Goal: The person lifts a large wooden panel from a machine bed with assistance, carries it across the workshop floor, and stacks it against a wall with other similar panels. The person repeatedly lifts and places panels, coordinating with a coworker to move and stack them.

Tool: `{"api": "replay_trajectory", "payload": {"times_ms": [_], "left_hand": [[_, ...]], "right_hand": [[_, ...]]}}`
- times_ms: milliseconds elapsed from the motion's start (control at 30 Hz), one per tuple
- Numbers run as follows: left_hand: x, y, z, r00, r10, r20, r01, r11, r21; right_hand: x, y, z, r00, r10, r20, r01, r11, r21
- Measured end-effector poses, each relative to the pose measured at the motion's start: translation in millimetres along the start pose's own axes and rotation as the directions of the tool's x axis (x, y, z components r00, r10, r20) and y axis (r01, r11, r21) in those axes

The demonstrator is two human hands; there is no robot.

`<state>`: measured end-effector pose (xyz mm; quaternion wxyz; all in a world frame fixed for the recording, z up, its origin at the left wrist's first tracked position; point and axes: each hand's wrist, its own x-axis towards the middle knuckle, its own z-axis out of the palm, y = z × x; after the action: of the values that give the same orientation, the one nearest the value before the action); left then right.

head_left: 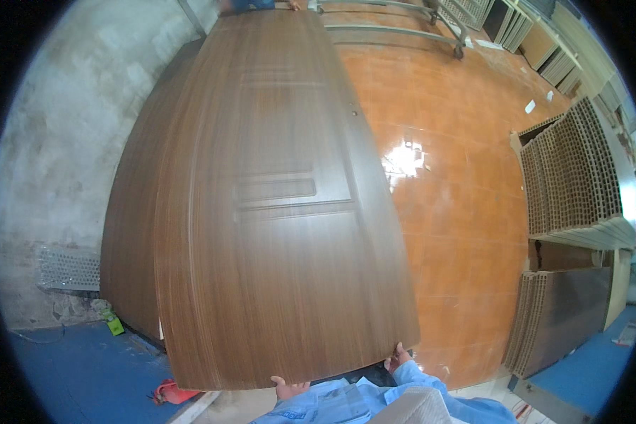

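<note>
A long brown wood-grain door panel [290,261] with pressed rectangular mouldings stretches away from me. My left hand [290,388] grips its near edge, left of the middle, with the fingers partly hidden. Close to the near right corner, my right hand [398,357] is closed on the same edge. At the far end, another person's hand [294,5] is at the panel's edge. A second brown panel [131,233] lies partly under the first, on its left side.
A grey wall [85,127] runs along the left. Stacks of hollow-core panels [572,169] stand at the right, beside an orange tiled floor [466,212]. A wheeled metal rack [396,30] is at the back. A red cloth-like thing [173,392] lies near the panel's left corner.
</note>
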<state>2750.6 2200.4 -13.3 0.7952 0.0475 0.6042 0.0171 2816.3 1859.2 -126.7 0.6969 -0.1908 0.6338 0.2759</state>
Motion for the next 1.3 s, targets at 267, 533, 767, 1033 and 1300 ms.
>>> {"api": "replay_trajectory", "payload": {"times_ms": [267,533,767,1033,1300], "left_hand": [[-2.4,-154.2,18.4,0.999,0.030,-0.022,-0.031,0.997,-0.070],[49.7,-181.3,-22.2,0.988,0.141,0.068,-0.135,0.988,-0.079],[122.9,-181.5,-87.7,0.949,0.260,-0.177,-0.291,0.940,-0.180],[210.8,-203.4,-156.6,0.919,0.380,-0.106,-0.394,0.895,-0.211],[257.7,-220.3,-196.8,0.900,0.395,-0.183,-0.430,0.873,-0.229]], "right_hand": [[130.2,-107.1,-79.2,0.985,0.023,-0.173,-0.061,0.973,-0.222],[241.3,-80.5,-107.0,0.938,0.082,-0.338,-0.163,0.962,-0.219],[327.1,-25.1,-97.4,0.835,0.068,-0.546,-0.174,0.974,-0.146],[468.5,11.3,-164.6,0.922,0.069,-0.381,-0.216,0.908,-0.359],[515.4,19.4,-176.9,0.896,0.067,-0.439,-0.238,0.907,-0.347]]}}
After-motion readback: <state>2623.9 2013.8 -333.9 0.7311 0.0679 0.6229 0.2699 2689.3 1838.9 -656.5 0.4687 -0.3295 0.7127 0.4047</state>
